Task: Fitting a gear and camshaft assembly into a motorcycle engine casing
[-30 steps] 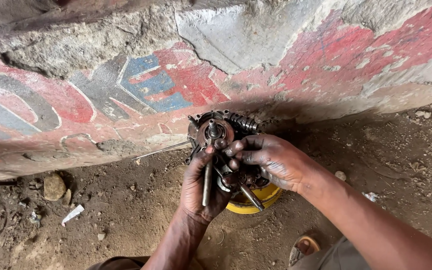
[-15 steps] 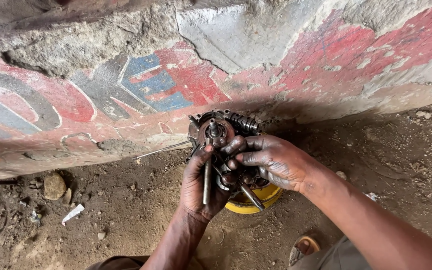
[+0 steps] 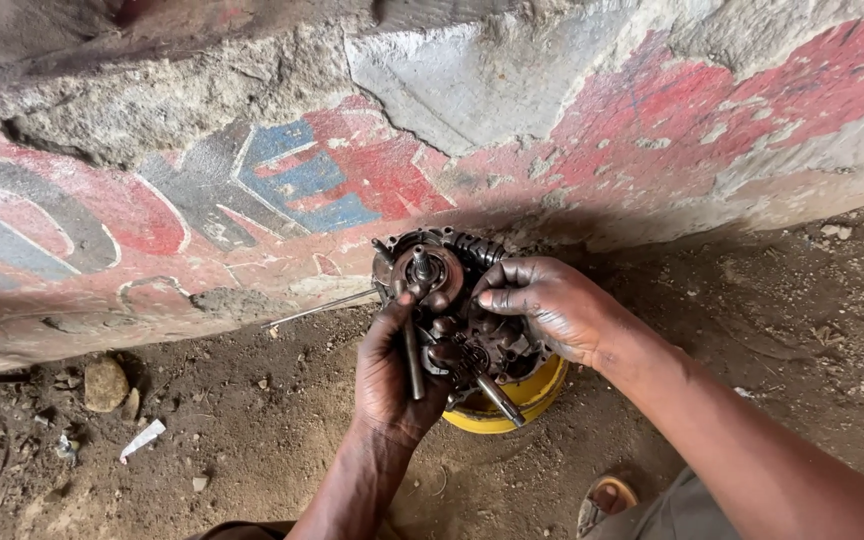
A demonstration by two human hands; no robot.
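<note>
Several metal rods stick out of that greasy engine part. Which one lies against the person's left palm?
The long upright shaft at the engine part's left side: it lies along the left hand. The short shaft points down-right over the yellow bowl.

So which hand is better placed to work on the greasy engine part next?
Probably the right hand: its fingers lie free on top of the engine part, while the left hand grips it from below, steadying it over the yellow container.
</note>
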